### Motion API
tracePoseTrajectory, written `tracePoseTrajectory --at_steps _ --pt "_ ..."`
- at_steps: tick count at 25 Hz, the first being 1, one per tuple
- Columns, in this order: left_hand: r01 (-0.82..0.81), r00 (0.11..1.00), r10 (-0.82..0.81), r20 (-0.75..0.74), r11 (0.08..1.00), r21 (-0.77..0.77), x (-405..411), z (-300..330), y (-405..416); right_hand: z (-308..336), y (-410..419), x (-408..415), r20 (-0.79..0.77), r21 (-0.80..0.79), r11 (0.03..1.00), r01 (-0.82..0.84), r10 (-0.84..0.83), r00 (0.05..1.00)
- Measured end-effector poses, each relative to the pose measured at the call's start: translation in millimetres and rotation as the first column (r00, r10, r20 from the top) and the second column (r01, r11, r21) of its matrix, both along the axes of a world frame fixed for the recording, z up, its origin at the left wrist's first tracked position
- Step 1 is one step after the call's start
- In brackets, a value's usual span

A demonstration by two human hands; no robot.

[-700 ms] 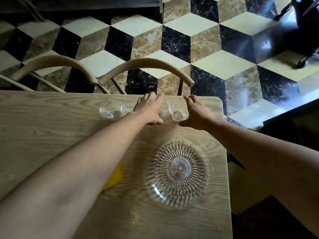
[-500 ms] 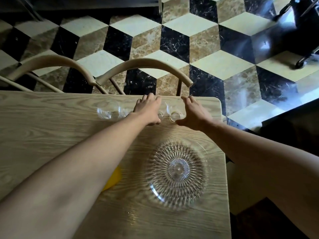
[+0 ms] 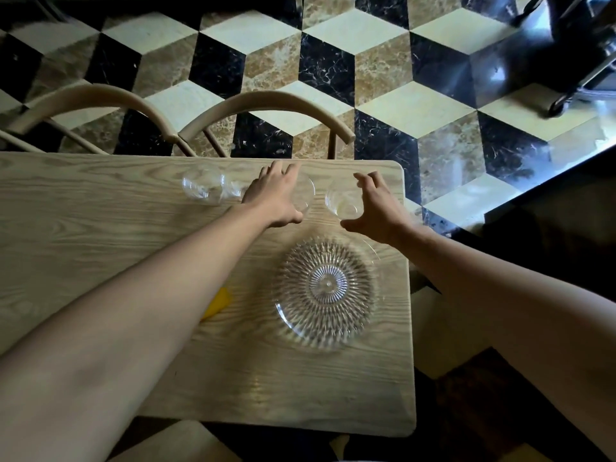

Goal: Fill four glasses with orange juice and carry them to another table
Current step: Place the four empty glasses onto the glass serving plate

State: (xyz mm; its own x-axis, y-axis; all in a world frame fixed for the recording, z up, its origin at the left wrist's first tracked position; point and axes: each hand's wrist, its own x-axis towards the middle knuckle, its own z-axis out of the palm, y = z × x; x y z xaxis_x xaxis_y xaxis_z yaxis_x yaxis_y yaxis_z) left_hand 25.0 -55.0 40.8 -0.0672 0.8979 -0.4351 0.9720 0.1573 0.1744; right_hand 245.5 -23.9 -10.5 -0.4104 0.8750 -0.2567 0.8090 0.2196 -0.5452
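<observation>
One head-worn wide-angle view — looking steeply down over the table (image 3: 100,211), close, facing the chairs (image 3: 266,105) beyond.

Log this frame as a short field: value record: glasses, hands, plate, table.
glasses: four clear glasses in a row near the far table edge, all empty
left hand: over the third glass, fingers spread
right hand: open, curled beside the rightmost glass
plate: cut-glass plate, empty, nearer the person
table: light wood table
juice: none poured
</observation>
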Motion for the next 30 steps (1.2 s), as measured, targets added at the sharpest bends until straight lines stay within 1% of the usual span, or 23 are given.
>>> tracePoseTrajectory --at_steps 3,6,10,15,21,25,30 --pt "-0.044 0.998 0.042 0.044 0.999 0.025 14.5 1.4 -34.0 3.4 -37.8 16.9 -0.013 -0.016 1.0 0.001 -0.001 1.0" --pt "-0.027 0.999 0.026 0.031 0.999 0.022 26.2 -9.8 -67.0 -1.7 -71.6 30.4 -0.04 -0.034 0.999 0.019 -0.021 0.999" --pt "-0.049 0.998 0.049 0.042 0.999 0.003 29.8 -25.0 -89.8 -10.4 -96.6 39.9 -0.062 -0.065 0.997 0.049 -0.053 0.997" --pt "-0.057 0.996 0.06 0.073 0.997 -0.044 30.5 -43.7 -100.4 -22.3 -106.0 36.9 -0.09 -0.109 0.993 0.053 -0.063 0.994" --pt "-0.064 0.993 0.067 0.097 0.997 -0.036 25.5 -57.3 -106.9 -33.9 -108.3 26.7 -0.078 -0.123 0.991 0.058 -0.068 0.995" --pt "-0.06 0.987 0.065 0.144 0.997 -0.039 24.1 -56.6 -105.7 -36.1 -107.6 25.0 -0.075 -0.129 0.989 0.074 -0.085 0.994" --pt "-0.057 0.969 0.06 0.238 0.998 -0.021 28.1 -53.4 -107.9 -36.9 -108.9 26.6 -0.087 -0.134 0.988 0.079 -0.091 0.992"
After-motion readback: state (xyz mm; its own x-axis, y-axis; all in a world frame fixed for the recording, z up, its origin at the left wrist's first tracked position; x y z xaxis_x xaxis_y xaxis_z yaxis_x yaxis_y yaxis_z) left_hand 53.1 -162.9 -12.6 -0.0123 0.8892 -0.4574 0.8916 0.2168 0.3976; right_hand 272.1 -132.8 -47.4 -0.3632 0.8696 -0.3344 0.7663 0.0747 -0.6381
